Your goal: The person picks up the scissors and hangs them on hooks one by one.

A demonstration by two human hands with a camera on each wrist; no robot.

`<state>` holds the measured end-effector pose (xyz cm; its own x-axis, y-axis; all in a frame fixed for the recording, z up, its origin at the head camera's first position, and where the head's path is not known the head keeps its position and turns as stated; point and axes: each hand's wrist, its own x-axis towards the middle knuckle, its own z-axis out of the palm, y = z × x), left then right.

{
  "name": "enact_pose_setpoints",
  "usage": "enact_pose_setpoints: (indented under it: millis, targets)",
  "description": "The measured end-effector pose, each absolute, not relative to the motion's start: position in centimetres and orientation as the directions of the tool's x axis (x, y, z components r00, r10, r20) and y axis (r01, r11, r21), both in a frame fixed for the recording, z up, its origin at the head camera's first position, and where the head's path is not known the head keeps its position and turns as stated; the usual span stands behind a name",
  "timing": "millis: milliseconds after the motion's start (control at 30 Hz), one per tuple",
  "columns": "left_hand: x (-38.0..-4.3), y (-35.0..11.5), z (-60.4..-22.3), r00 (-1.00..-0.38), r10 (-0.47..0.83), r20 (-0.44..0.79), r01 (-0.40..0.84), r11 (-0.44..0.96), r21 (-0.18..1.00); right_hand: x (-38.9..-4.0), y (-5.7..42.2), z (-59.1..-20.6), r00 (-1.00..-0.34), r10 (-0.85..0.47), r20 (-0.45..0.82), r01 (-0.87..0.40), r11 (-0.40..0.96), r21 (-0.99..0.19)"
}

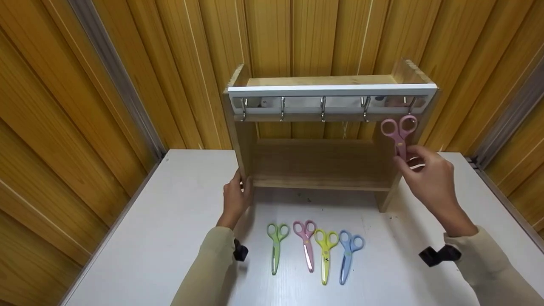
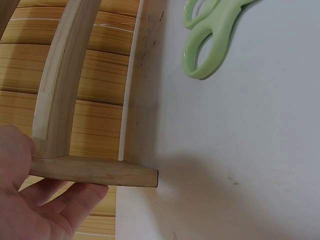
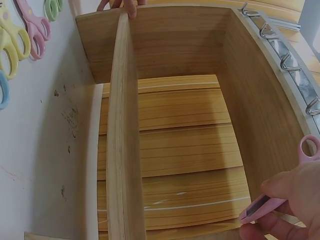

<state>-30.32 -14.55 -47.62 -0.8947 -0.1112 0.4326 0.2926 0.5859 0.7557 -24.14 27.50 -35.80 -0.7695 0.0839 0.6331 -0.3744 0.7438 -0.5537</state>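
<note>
My right hand (image 1: 431, 178) pinches a pair of pink scissors (image 1: 399, 138) by the blade end, handles up. The right finger loop overlaps the rightmost metal hook (image 1: 410, 105); whether it hangs on it I cannot tell. In the right wrist view, thumb and fingers close around the pink blade (image 3: 262, 207). My left hand (image 1: 235, 197) grips the lower left side panel of a wooden shelf (image 1: 318, 163); the left wrist view shows its fingers (image 2: 82, 200) under the panel's edge. Below the shelf lie green scissors (image 1: 276, 246), other pink scissors (image 1: 307, 244), yellow scissors (image 1: 326, 255) and blue scissors (image 1: 347, 257).
A metal rail (image 1: 297, 89) with several hooks runs along the shelf's upper front. The shelf stands on a white table (image 1: 187, 204), before a wood-plank wall (image 1: 272, 38). Dark marks (image 3: 72, 117) spot the tabletop under the shelf.
</note>
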Motion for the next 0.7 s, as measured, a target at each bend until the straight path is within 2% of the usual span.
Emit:
enact_pose_setpoints:
  millis: [267, 367, 467, 567, 700]
  targets:
    - [-30.2, -14.5, -47.4, -0.92, -0.125, 0.372, 0.234, 0.588, 0.775, -23.0, 27.6, -36.6, -0.746, 0.105, 0.658, -0.345, 0.784, -0.516]
    - [-30.2, -14.5, -47.3, -0.917, -0.124, 0.379, 0.244, 0.577, 0.78, -22.1, 27.4, -37.5, -0.729, 0.133, 0.671, -0.314, 0.806, -0.501]
    - [-30.2, -14.5, -47.4, -0.914, -0.121, 0.387, 0.256, 0.568, 0.782, -20.9, 27.0, -38.9, -0.739, 0.145, 0.657, -0.277, 0.824, -0.494]
    - [-30.2, -14.5, -47.4, -0.911, -0.116, 0.395, 0.265, 0.567, 0.78, -19.6, 26.4, -40.5, -0.814, 0.114, 0.569, -0.225, 0.842, -0.49]
    - [-30.2, -14.6, -47.4, -0.905, -0.114, 0.409, 0.278, 0.569, 0.774, -18.6, 25.5, -42.6, -0.944, 0.029, 0.33, -0.14, 0.868, -0.477]
